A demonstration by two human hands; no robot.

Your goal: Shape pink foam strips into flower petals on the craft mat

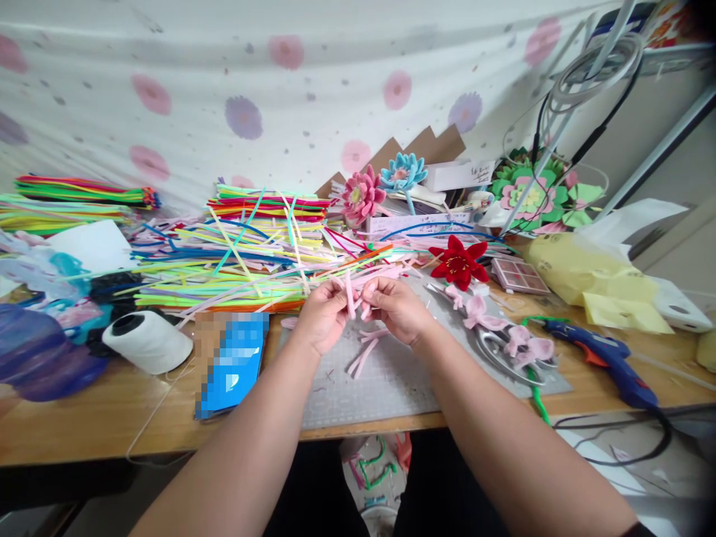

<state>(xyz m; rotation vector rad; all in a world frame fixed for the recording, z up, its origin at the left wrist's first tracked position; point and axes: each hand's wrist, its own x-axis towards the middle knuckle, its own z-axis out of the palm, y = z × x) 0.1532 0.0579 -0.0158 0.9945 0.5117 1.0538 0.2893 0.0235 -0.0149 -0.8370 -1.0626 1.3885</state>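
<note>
Both hands meet over a grey cutting mat (391, 388) at the table's middle. My left hand (323, 313) and my right hand (396, 306) are closed, pinching the same pale pink pipe cleaner (350, 292) between the fingertips; it is bent into a narrow loop. More pink pipe-cleaner pieces (365, 353) lie on the mat just below the hands. Finished pink petals (523, 344) rest on the mat to the right, over what look like scissors.
A big heap of coloured pipe cleaners (246, 257) fills the table behind. A red flower (459, 261), pink and blue flowers, white thread spool (148, 341), blue phone (232, 365), blue glue gun (607, 358) with its cord, and yellow paper (593, 276) surround the mat.
</note>
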